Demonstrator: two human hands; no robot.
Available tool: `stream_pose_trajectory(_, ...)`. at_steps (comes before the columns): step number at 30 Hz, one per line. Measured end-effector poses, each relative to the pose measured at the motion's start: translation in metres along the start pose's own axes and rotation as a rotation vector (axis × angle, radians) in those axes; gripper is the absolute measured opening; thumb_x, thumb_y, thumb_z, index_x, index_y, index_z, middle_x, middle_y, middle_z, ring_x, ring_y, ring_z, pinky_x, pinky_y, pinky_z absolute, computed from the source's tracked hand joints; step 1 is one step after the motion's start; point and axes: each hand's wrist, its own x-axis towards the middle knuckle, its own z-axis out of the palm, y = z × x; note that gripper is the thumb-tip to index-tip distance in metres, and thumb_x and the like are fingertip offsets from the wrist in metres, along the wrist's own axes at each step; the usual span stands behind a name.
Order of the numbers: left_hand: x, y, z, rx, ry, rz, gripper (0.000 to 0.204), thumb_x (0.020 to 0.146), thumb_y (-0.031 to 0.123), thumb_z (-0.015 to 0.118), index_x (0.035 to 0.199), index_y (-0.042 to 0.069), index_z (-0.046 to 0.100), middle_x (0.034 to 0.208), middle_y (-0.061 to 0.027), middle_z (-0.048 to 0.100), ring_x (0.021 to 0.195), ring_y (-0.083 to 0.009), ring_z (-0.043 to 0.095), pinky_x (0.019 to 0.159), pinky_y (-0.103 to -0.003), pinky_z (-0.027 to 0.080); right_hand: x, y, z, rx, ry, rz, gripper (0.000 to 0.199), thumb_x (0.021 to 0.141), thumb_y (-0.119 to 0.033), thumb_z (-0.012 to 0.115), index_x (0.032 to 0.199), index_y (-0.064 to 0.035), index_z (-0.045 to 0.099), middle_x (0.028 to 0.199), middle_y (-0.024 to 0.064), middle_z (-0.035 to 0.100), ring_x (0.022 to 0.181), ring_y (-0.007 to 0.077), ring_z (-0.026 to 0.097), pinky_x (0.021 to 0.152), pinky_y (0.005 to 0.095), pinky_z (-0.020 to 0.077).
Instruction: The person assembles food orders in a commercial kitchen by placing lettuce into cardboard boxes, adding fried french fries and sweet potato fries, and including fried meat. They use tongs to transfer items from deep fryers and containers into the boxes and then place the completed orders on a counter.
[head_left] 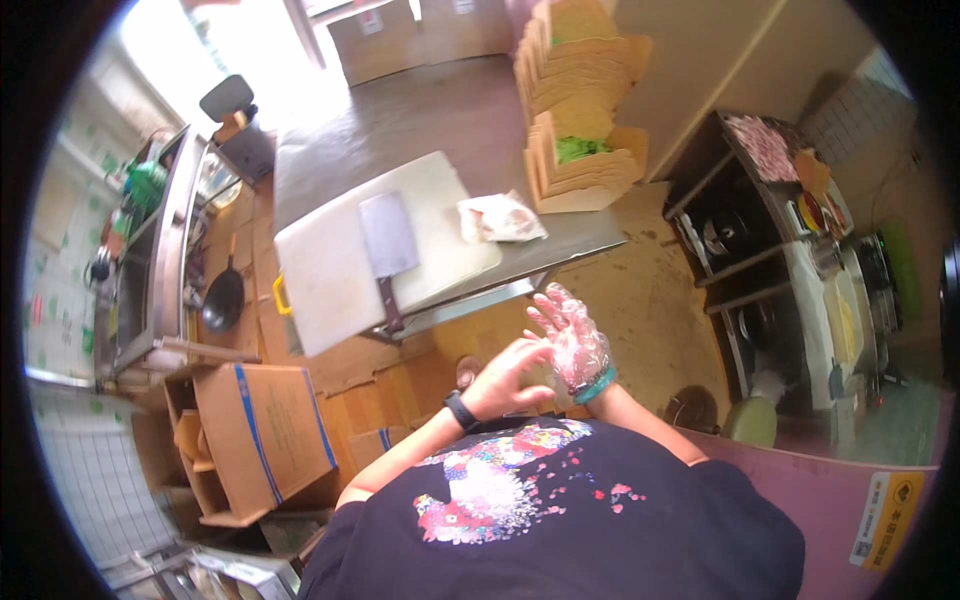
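My right hand wears a clear plastic glove with a teal band at the wrist; its fingers are spread and it holds nothing. Beside it is my left hand, bare, with a dark watch above it. Its thumb and fingers are apart, the fingertips close to the glove's edge; whether they touch it I cannot tell. Ahead of both hands, a cleaver with a dark handle lies on a white cutting board. At the board's right edge sits a crumpled white plastic bag, its contents hard to make out.
The metal table carries stacked kraft paper boxes, some with green leaves inside. A wok is at the left, above a cardboard box with blue tape. At the right, a shelf unit holds a tray of pinkish pieces.
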Motion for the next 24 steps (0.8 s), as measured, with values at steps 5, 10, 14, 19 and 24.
stream_pose_trajectory(5,0.100,-0.022,0.043,0.048,-0.299,0.189,0.015,0.074,0.013,0.061,0.083,0.003,0.054,0.085,-0.0124,0.053,0.080,-0.0283,0.053,0.070,-0.035,0.044,0.017,-0.054,-0.042,0.135,0.187,-0.228,0.059,0.083,-0.053,0.042,0.129,-0.0162,0.033,0.130,0.0067,0.035,0.117,0.0253,0.035,0.094,0.0471,0.0307)
stream_pose_trajectory(10,0.171,-0.026,0.066,-0.065,-0.523,0.394,0.007,0.075,0.009,0.055,0.076,0.003,0.053,0.074,-0.0127,0.053,0.071,-0.0301,0.053,0.064,-0.037,0.044,0.028,-0.086,-0.082,0.155,0.562,-0.411,0.064,0.080,-0.061,0.039,0.131,-0.0241,0.029,0.128,0.0021,0.037,0.112,0.0222,0.037,0.092,0.0457,0.0279)
stream_pose_trajectory(14,0.225,-0.017,0.097,-0.124,-0.710,0.383,0.009,0.076,0.010,0.055,0.077,0.002,0.052,0.072,-0.0127,0.053,0.071,-0.0311,0.053,0.064,-0.038,0.043,0.024,-0.126,-0.114,0.178,0.795,-0.512,0.064,0.079,-0.064,0.037,0.130,-0.0260,0.032,0.127,0.0000,0.037,0.109,0.0201,0.038,0.091,0.0444,0.0265)
stream_pose_trajectory(19,0.292,0.001,0.157,-0.198,-0.827,0.412,0.011,0.076,0.013,0.055,0.078,0.003,0.051,0.078,-0.0126,0.053,0.072,-0.0303,0.052,0.061,-0.036,0.042,-0.008,-0.205,-0.138,0.167,0.790,-0.774,0.064,0.083,-0.059,0.033,0.131,-0.0153,0.033,0.135,0.0056,0.031,0.123,0.0238,0.029,0.094,0.0423,0.0253)
stream_pose_trajectory(24,0.365,0.027,0.226,-0.303,-0.730,0.594,0.013,0.076,0.007,0.057,0.088,0.003,0.055,0.080,-0.0095,0.053,0.071,-0.0212,0.053,0.063,-0.029,0.044,-0.025,-0.305,-0.178,0.405,0.396,-0.958,0.071,0.083,-0.061,0.028,0.132,-0.0098,0.029,0.137,0.0137,0.025,0.125,0.0298,0.026,0.098,0.0519,0.0278)
